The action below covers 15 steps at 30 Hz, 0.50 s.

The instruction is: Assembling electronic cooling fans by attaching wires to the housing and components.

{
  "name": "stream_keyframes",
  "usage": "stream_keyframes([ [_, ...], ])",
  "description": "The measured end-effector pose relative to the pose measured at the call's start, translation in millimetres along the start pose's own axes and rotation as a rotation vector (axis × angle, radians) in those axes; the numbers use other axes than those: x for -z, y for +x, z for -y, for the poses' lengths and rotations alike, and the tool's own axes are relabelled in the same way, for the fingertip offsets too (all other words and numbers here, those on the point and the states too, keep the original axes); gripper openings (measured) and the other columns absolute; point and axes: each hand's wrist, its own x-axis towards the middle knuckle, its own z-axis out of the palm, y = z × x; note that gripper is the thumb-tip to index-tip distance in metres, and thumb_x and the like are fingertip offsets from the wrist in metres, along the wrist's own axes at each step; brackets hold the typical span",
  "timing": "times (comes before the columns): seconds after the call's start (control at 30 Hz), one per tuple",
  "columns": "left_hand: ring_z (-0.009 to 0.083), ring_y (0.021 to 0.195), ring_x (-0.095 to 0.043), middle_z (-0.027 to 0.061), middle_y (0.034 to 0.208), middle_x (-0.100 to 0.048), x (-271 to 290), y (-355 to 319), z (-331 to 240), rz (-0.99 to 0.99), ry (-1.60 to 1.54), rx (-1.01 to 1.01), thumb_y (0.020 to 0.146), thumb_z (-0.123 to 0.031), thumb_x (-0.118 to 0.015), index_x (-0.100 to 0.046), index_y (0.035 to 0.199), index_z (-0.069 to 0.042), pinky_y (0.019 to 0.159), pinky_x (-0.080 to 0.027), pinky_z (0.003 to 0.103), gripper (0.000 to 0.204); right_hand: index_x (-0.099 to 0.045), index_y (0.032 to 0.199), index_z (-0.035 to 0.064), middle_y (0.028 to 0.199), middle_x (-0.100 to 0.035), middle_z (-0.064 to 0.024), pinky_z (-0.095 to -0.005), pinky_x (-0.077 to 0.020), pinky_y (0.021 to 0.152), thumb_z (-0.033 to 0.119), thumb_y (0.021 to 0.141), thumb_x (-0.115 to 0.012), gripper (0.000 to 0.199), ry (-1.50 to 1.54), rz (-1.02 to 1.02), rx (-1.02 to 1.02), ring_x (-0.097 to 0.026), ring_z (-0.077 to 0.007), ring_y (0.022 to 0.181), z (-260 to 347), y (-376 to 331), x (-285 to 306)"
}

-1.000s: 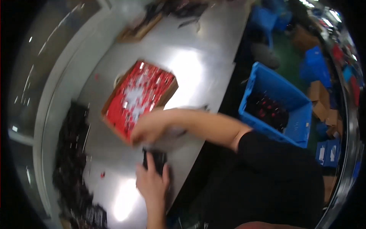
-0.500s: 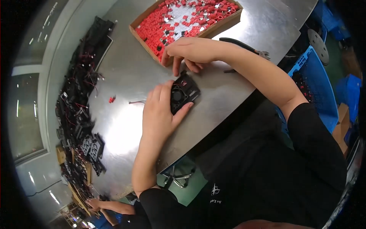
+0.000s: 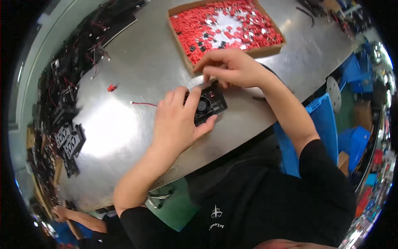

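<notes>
Pinning the black fan point(image 3: 206, 107) flat on the tabletop point(image 3: 137, 62), the left hand point(image 3: 178, 120) grips its near side — the right hand point(image 3: 230, 68) (fingers pinched shut) touches its far edge.

The table point(image 3: 137, 62) is glossy brushed metal — the fan housing point(image 3: 209, 106) matt black plastic, the box point(image 3: 265, 52) plain brown cardboard.

Setting: factory assembly workshop. Evidence: long stainless-steel worktop point(image 3: 137, 62); shallow cardboard tray point(image 3: 265, 50) filled with small red parts in bulk; rows of black fan units with red wires point(image 3: 62, 108) stacked along the worktop's far edge; blue plastic bins point(image 3: 327, 120) beside the station; another person's arm point(image 3: 78, 220) at the same worktop, lower left.
</notes>
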Motion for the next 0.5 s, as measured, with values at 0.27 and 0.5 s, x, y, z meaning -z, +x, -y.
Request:
stream_keyframes([
  [0.27,0.0340,0.099,-0.061,0.0136,0.110,-0.060,-6.0,-5.2,1.8,-0.069,0.004,-0.012,0.080,-0.047,-0.083,-0.063,0.131,-0.008,0.085,-0.053,0.047,0.068,-0.075,0.110,0.0028,0.103,-0.074,-0.0155,-0.0441,-0.0569,0.084,0.012,0.096,-0.071,0.017,-0.865,-0.155,0.326,-0.071,-0.0348,0.094,-20.1,92.3,37.7],
  [0.5,0.0290,0.101,-0.061,0.0102,0.106,-0.060,-8.8,-7.8,7.8,-0.064,0.015,-0.017,0.080,-0.053,-0.083,-0.064,0.123,-0.011,0.082,-0.053,0.044,0.063,-0.074,0.105,0.0031,0.113,-0.069,-0.0146,-0.0485,-0.0546,0.096,0.020,0.092,-0.076,0.021,-1.157,0.086,0.239,-0.068,-0.0369,0.109,2.1,102.1,31.8],
])
